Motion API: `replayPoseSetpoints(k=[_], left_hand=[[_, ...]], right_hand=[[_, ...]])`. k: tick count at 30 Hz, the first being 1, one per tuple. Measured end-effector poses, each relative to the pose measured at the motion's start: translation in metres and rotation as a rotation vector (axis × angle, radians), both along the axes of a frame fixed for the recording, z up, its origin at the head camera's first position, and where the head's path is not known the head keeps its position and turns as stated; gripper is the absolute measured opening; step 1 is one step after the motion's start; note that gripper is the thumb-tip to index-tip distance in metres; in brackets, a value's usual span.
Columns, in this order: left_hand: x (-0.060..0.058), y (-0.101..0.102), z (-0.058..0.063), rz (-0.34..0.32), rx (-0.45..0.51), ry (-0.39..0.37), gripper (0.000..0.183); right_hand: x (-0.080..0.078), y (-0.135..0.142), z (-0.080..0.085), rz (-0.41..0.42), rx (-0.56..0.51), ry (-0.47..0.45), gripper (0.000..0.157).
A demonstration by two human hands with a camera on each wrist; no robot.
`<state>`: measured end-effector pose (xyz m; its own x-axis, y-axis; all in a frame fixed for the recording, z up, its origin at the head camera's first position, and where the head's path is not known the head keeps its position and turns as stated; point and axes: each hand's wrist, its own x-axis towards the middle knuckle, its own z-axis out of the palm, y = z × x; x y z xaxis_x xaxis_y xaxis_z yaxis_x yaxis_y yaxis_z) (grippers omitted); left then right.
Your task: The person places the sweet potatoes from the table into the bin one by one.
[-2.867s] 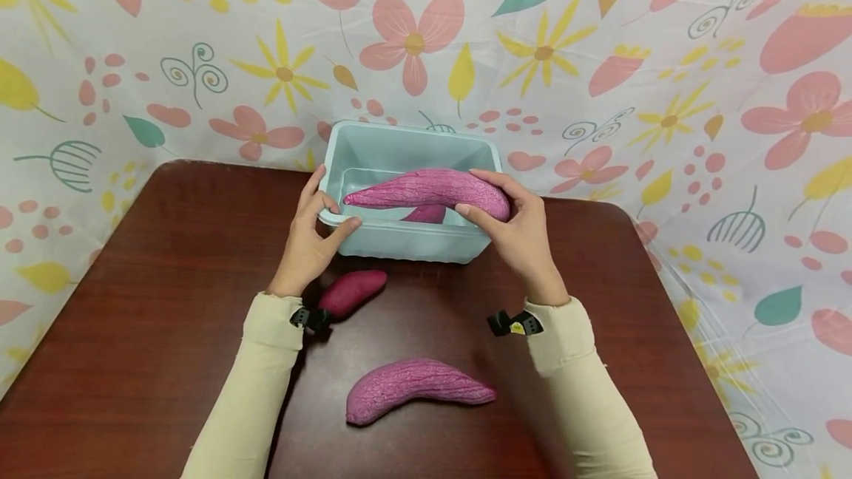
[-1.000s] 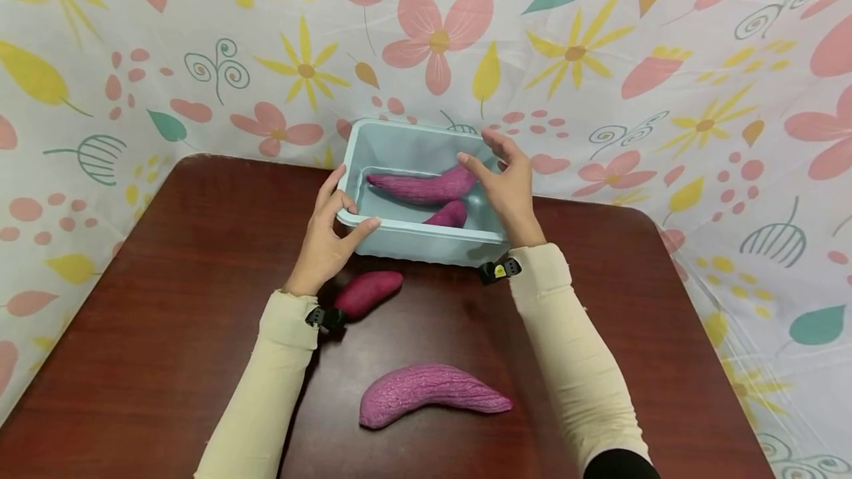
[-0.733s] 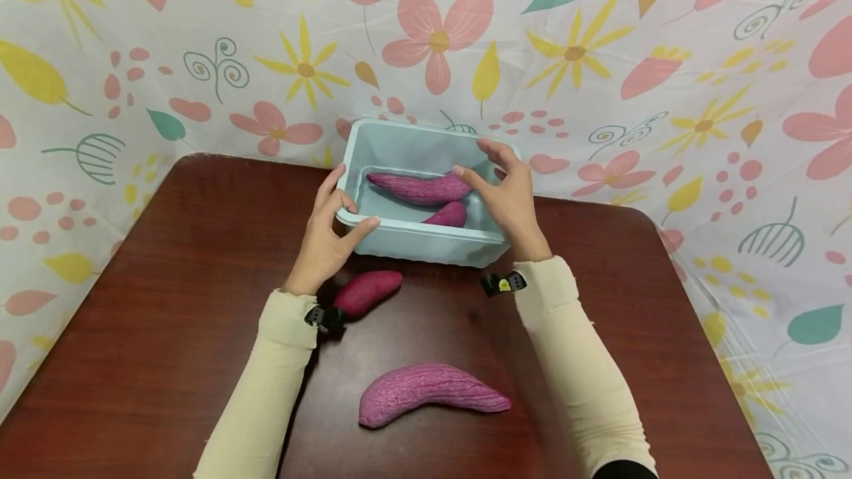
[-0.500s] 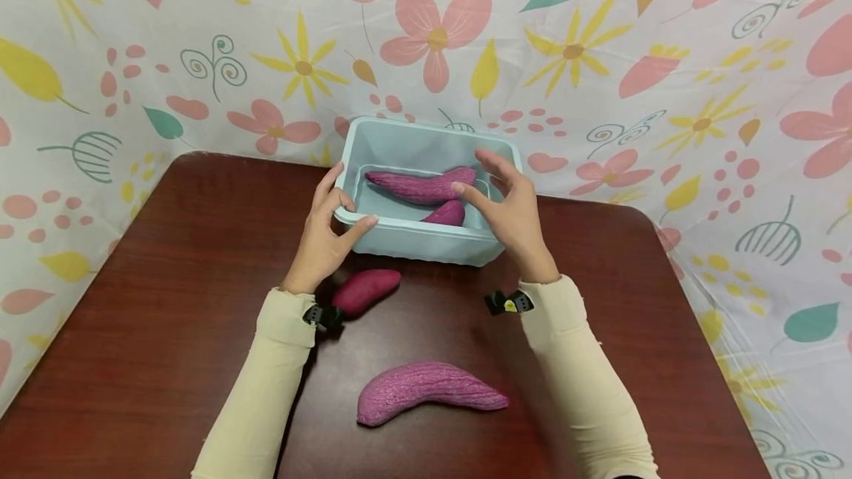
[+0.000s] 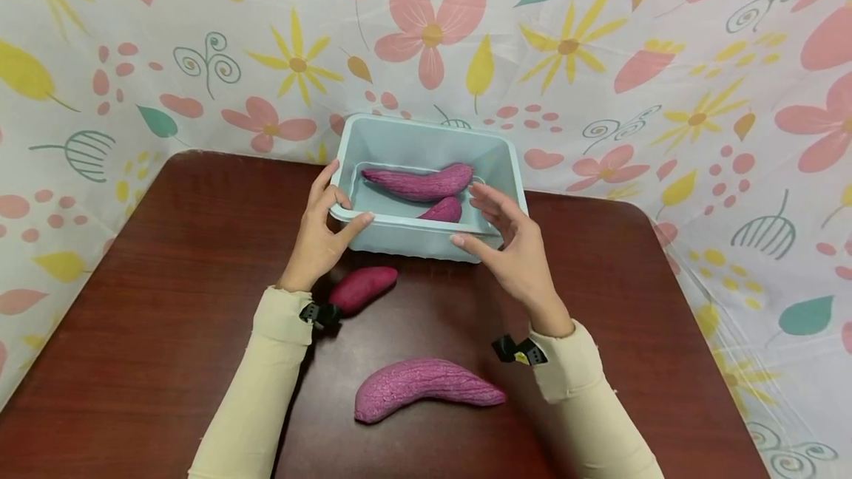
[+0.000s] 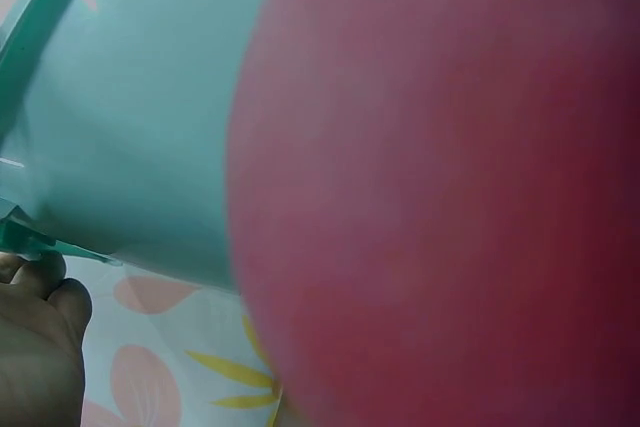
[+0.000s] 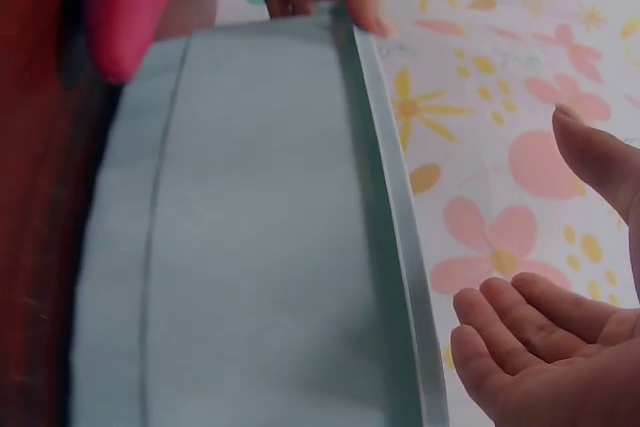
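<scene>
In the head view, my left hand [image 5: 318,236] grips the near left corner of a pale blue plastic bin [image 5: 413,242], thumb outside and fingers over the rim. My right hand [image 5: 522,257], its fingers spread and relaxed, hovers at the bin's near right rim and holds nothing; the right wrist view also shows its bare palm. Inside lie a long wrinkled purple sweet potato [image 5: 421,185] and a smaller purple one [image 5: 444,210], partly hidden by the front wall. By my left wrist sits a smooth red-purple sweet potato [image 5: 364,288], which looms large in the left wrist view.
A curved, wrinkled pink-purple sweet potato [image 5: 426,390] lies on the dark wooden table [image 5: 133,316], between my forearms. Behind the bin hangs a white cloth [image 5: 426,94] printed with flowers and leaves, close to the table's back edge.
My right hand lowered the long sweet potato into the bin and let go. Since then it has drawn back toward me, to the near rim. The left hand keeps its grip on the bin.
</scene>
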<state>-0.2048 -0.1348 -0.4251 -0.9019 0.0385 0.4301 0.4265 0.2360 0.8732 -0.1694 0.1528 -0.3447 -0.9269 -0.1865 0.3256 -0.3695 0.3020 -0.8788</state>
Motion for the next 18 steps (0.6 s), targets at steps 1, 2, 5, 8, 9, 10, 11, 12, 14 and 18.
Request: replayPoseSetpoints(k=[1,2,5,8,9,10,11,12,14,18], left_hand=[[0.000,0.000,0.000,0.000,-0.001,-0.001,0.034],[0.000,0.000,-0.001,0.001,-0.002,-0.001,0.033],[-0.001,-0.001,0.000,0.010,-0.001,0.002,0.033],[-0.001,-0.002,0.001,0.010,0.000,0.004,0.032],[-0.001,-0.002,0.001,0.009,0.000,0.002,0.032],[-0.001,-0.002,0.001,0.006,-0.001,0.000,0.032],[-0.002,-0.002,0.001,0.005,-0.002,0.000,0.032],[-0.002,-0.001,0.001,0.005,-0.002,-0.001,0.032],[-0.002,-0.001,0.001,0.009,-0.002,-0.002,0.033],[-0.001,0.000,0.000,0.012,0.001,0.000,0.034]], right_hand=[[0.004,0.000,-0.002,0.002,-0.004,-0.002,0.069],[0.008,0.001,-0.005,0.003,-0.007,-0.003,0.070],[0.017,0.001,-0.011,0.010,-0.001,-0.001,0.072],[0.027,0.002,-0.015,0.017,0.012,0.000,0.073],[0.030,0.002,-0.016,0.021,0.013,-0.003,0.073],[0.034,0.003,-0.017,0.024,0.012,-0.005,0.073],[0.038,0.004,-0.017,0.026,0.009,-0.010,0.073],[0.041,0.004,-0.018,0.027,0.003,-0.013,0.073],[0.048,0.003,-0.020,0.026,-0.022,-0.020,0.071],[0.060,0.001,-0.028,0.012,-0.080,-0.042,0.067]])
